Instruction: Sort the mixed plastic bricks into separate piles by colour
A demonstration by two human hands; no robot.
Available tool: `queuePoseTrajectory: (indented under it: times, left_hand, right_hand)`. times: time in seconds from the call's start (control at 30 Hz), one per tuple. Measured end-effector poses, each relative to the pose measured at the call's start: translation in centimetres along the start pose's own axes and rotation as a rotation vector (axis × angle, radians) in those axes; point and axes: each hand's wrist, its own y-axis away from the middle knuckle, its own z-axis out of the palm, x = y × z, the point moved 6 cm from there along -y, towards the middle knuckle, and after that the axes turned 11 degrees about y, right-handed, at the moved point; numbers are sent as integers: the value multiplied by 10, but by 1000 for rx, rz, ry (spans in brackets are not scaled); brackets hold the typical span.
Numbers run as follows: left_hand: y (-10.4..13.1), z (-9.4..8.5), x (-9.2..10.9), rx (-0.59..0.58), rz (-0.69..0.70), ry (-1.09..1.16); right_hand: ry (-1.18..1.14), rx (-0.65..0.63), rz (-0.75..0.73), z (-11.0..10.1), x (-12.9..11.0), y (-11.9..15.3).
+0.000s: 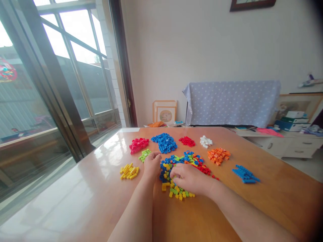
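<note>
My left hand (152, 163) is closed beside the small green pile (144, 155), at the left edge of the mixed pile; whatever its fingers hold is too small to make out. Over the mixed pile of blue, yellow, green and red pieces (176, 191), my right hand (185, 176) has its fingers curled down, and anything in them is hidden. Sorted piles lie around: yellow (129, 171), dark red (138, 145), blue (165, 143), red (187, 141), white (206, 141), orange (218, 156) and long blue pieces (245, 174).
The piles rest on a glossy wooden table (101, 201). Behind it are a cloth-covered object (232, 102), framed pictures (165, 114) and a white cabinet (297, 146) with boxes on top. A large window is at the left.
</note>
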Motion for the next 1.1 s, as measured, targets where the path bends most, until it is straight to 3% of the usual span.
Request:
queuePoseTrajectory:
  times: [0.13, 0.27, 0.5, 0.63, 0.8, 0.93, 1.1]
  left_hand:
    - [-2, 0, -1, 0, 19, 5]
    - [-3, 1, -4, -9, 16, 5]
    - [0, 3, 0, -14, 34, -23]
    - [4, 6, 5, -46, 35, -13]
    - [14, 15, 14, -167, 76, -60]
    - [29, 33, 19, -360, 68, -18]
    - [48, 50, 24, -526, 33, 64]
  right_hand:
    - [157, -20, 2, 21, -20, -3]
    - [231, -20, 60, 31, -23, -5]
    - [193, 36, 123, 35, -16, -6]
    - [115, 135, 142, 22, -6, -2]
    - [-13, 259, 209, -3, 26, 5]
    - [-90, 281, 231, -9, 50, 9]
    - [-50, 383, 215, -16, 56, 12]
